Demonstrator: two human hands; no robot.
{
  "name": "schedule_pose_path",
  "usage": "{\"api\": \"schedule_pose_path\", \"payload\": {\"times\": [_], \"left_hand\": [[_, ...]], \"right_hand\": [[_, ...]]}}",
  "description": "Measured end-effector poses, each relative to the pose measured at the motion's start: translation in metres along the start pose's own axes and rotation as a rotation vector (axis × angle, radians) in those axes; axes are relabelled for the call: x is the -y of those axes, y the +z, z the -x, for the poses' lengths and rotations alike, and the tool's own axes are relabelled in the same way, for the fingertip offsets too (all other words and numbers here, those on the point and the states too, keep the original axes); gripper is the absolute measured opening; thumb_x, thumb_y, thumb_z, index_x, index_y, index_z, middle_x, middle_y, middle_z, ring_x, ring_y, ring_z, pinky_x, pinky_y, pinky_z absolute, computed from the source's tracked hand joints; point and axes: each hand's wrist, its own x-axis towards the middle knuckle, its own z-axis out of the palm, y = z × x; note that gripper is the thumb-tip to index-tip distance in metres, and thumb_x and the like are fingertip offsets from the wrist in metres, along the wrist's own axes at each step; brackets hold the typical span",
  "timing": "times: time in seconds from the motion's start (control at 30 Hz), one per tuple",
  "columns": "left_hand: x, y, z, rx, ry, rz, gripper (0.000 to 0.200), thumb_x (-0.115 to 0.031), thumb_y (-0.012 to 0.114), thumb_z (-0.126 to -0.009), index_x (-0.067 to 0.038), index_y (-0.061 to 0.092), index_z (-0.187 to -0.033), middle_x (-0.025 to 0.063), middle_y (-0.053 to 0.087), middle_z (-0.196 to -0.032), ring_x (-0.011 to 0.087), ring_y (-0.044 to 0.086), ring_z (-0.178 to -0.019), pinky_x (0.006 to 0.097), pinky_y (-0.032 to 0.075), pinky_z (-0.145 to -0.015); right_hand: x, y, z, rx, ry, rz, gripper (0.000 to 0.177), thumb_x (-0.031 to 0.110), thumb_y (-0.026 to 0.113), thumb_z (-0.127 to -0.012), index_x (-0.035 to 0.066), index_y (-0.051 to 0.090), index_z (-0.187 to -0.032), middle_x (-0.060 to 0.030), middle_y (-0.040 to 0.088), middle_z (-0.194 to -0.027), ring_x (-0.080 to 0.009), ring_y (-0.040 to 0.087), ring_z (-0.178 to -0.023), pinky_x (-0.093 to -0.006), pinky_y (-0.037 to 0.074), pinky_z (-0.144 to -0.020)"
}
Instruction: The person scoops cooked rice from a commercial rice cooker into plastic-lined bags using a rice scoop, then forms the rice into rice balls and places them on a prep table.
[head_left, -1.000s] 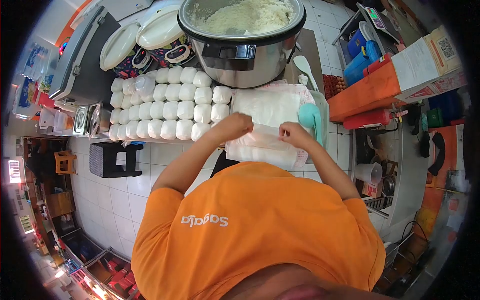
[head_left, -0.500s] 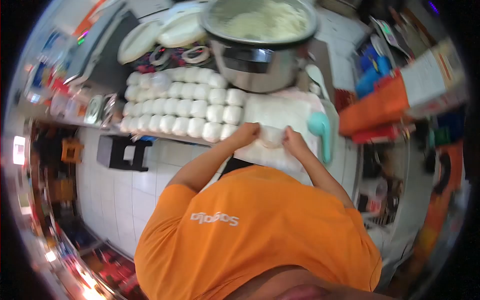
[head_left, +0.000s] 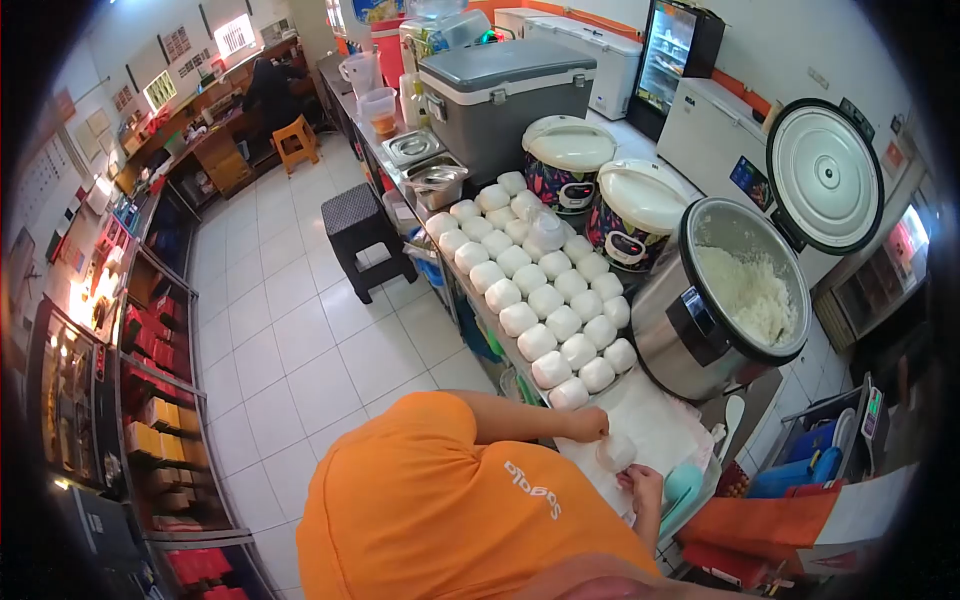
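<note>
My left hand (head_left: 588,424) and my right hand (head_left: 641,486) both grip a small wrapped white rice packet (head_left: 615,452) over a stack of white paper sheets (head_left: 655,420) on the counter. Just beyond it lie several rows of finished white packets (head_left: 545,290). A large open steel rice cooker (head_left: 720,300) full of cooked rice stands to the right of them, its lid (head_left: 825,175) raised.
Two closed flowered rice cookers (head_left: 600,195) and a grey cooler box (head_left: 500,90) sit behind the packets. A teal rice paddle (head_left: 683,485) lies by my right hand. A black stool (head_left: 365,235) stands on the tiled floor at left. A person sits far back.
My head has swung up and left, so the view now takes in the whole room. My hands have closed the paper into a rounded packet.
</note>
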Motion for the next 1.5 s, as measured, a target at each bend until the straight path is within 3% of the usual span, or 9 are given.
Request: {"api": "schedule_pose_path", "payload": {"times": [0.23, 0.4, 0.53, 0.73, 0.87, 1.0, 1.23, 1.43, 1.5], "left_hand": [[-0.010, -0.028, -0.067, 0.426, 0.282, -0.312, 0.072, -0.033, 0.084, -0.050, -0.017, 0.056, -0.115, 0.0154, 0.052, -0.112, 0.0354, 0.053, -0.104, 0.0416, 0.045, -0.086], [-0.001, 0.008, -0.059, 0.307, 0.589, 0.222, 0.047, -0.012, 0.072, -0.065, -0.010, 0.049, -0.106, 0.0154, 0.055, -0.099, 0.0326, 0.053, -0.096, 0.0410, 0.043, -0.081], [-0.042, -0.026, -0.020, 0.233, 0.139, 0.498, 0.041, -0.004, 0.062, -0.071, -0.006, 0.049, -0.110, 0.0155, 0.061, -0.094, 0.0299, 0.058, -0.090, 0.0406, 0.045, -0.076], [-0.041, -0.099, 0.003, -0.015, 0.019, 0.585, 0.012, -0.007, 0.059, -0.076, -0.003, 0.061, -0.087, 0.0102, 0.064, -0.076, 0.0210, 0.063, -0.074, 0.0332, 0.049, -0.065], [-0.031, -0.177, 0.022, -0.181, 0.013, 0.578, 0.042, -0.016, 0.075, -0.072, -0.005, 0.055, -0.107, 0.0119, 0.061, -0.100, 0.0208, 0.059, -0.091, 0.0327, 0.047, -0.082], [0.011, -0.267, 0.016, -0.552, 0.633, 0.205, 0.094, -0.033, 0.084, -0.060, -0.020, 0.031, -0.136, 0.0209, 0.022, -0.145, 0.0387, 0.024, -0.133, 0.0495, 0.023, -0.106], [0.064, -0.368, 0.024, -0.563, 1.005, -0.026, 0.110, -0.046, 0.085, -0.054, -0.035, 0.020, -0.142, 0.0248, 0.013, -0.149, 0.0468, 0.009, -0.137, 0.0611, 0.007, -0.107], [0.115, -0.377, 0.051, -0.405, 0.323, -0.060, 0.078, -0.035, 0.078, -0.068, -0.014, 0.041, -0.132, 0.0172, 0.036, -0.139, 0.0327, 0.032, -0.131, 0.0451, 0.025, -0.107], [0.143, -0.348, 0.054, -0.431, -0.392, 1.270, 0.049, -0.028, 0.065, -0.085, -0.004, 0.048, -0.123, 0.0113, 0.049, -0.124, 0.0240, 0.048, -0.112, 0.0372, 0.036, -0.099]], "right_hand": [[0.005, -0.005, -0.041, -0.019, -0.090, 0.819, 0.008, -0.001, 0.058, -0.080, -0.006, 0.062, -0.085, -0.0144, 0.063, -0.070, -0.0200, 0.063, -0.054, -0.0316, 0.053, -0.048], [0.005, -0.013, -0.026, 0.005, -0.354, 0.551, 0.011, 0.005, 0.054, -0.084, 0.000, 0.064, -0.088, -0.0065, 0.063, -0.075, -0.0152, 0.059, -0.062, -0.0274, 0.049, -0.058], [0.056, 0.024, 0.010, -0.016, -0.072, -0.222, 0.025, 0.016, 0.053, -0.087, 0.002, 0.058, -0.108, -0.0061, 0.062, -0.095, -0.0155, 0.057, -0.080, -0.0292, 0.045, -0.072], [0.130, 0.124, 0.031, -0.170, -0.807, 0.865, 0.043, 0.028, 0.064, -0.082, -0.002, 0.054, -0.113, -0.0130, 0.061, -0.097, -0.0200, 0.059, -0.084, -0.0343, 0.048, -0.075], [0.185, 0.181, 0.030, -0.092, -0.705, 0.579, 0.048, 0.024, 0.074, -0.073, -0.004, 0.055, -0.106, -0.0150, 0.062, -0.093, -0.0232, 0.060, -0.080, -0.0333, 0.049, -0.072], [0.216, 0.234, 0.020, 0.370, -0.343, -0.053, 0.041, 0.025, 0.074, -0.072, 0.003, 0.055, -0.101, -0.0060, 0.059, -0.089, -0.0163, 0.059, -0.076, -0.0274, 0.049, -0.067], [0.224, 0.330, -0.007, 0.894, -0.136, -0.030, 0.048, 0.028, 0.069, -0.075, 0.003, 0.052, -0.112, -0.0062, 0.057, -0.099, -0.0152, 0.059, -0.084, -0.0269, 0.050, -0.069], [0.232, 0.389, -0.052, 0.374, -0.180, -0.225, 0.052, 0.039, 0.061, -0.087, 0.004, 0.044, -0.122, -0.0081, 0.056, -0.110, -0.0139, 0.058, -0.091, -0.0254, 0.050, -0.072], [0.214, 0.412, -0.097, 0.516, -0.241, -0.397, 0.066, 0.055, 0.050, -0.089, 0.006, 0.037, -0.131, -0.0089, 0.053, -0.116, -0.0170, 0.053, -0.105, -0.0355, 0.043, -0.090]]}}
